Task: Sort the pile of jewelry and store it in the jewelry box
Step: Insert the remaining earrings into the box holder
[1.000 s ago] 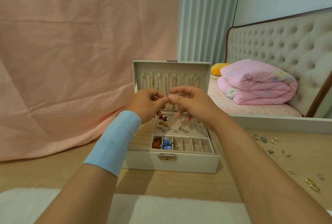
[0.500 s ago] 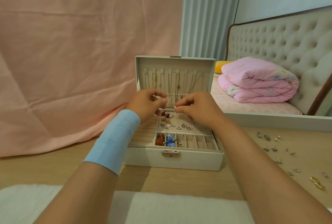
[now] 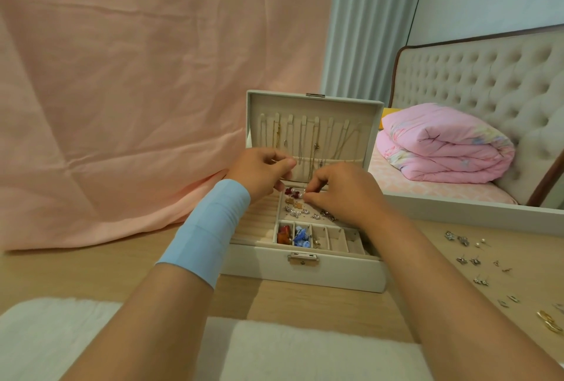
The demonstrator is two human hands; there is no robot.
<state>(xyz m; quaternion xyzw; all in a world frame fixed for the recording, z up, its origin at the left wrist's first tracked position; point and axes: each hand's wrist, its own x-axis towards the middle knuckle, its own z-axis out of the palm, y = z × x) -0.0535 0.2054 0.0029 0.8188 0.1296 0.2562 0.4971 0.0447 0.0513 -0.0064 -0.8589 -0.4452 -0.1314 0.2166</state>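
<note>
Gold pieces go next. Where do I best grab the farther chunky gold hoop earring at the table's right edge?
Likely pinch the farther chunky gold hoop earring across its band from straight above: it lies flat on the wooden table.

My right hand covers the back right part of the stud panel in the jewelry box. The pale stud it pinches is too small to make out. So is the thin piece pinched in my left hand. The scattered jewelry on the table runs off the right edge.
</note>
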